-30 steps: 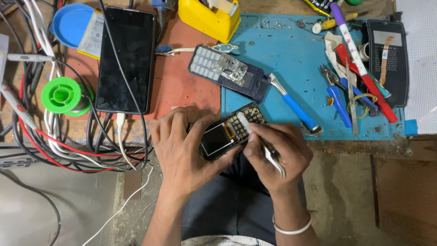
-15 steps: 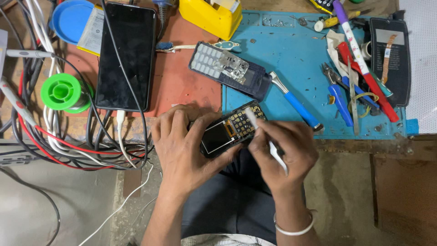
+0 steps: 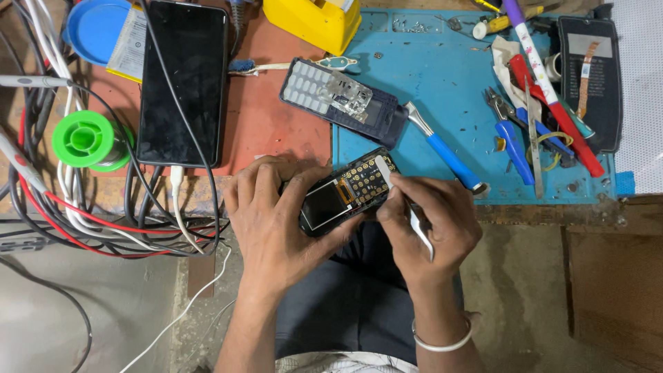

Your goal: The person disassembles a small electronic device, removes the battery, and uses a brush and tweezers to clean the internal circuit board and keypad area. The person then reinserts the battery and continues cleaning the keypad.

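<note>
- Head view looks down on a blue work mat [image 3: 442, 90] that carries a dark tray [image 3: 608, 117], red and blue-handled tools, and a blue-handled screwdriver [image 3: 445, 148].
- Black smartphone [image 3: 181, 83] lies screen up on the red mat, with cables crossing it.
- Yellow box [image 3: 311, 21] stands at the top edge; I cannot tell what is inside.
- Blue round lid [image 3: 93, 27] sits top left, a flat yellow and white packet beside it.
- Green solder spool [image 3: 86, 138] rests among the wires.
- Keypad cover [image 3: 338, 100] lies apart above the hands.
- Left hand [image 3: 276, 221] grips the opened small phone [image 3: 345, 193] at the bench edge.
- Right hand [image 3: 428, 221] pinches white tweezers [image 3: 407, 207], tip on the keypad.
</note>
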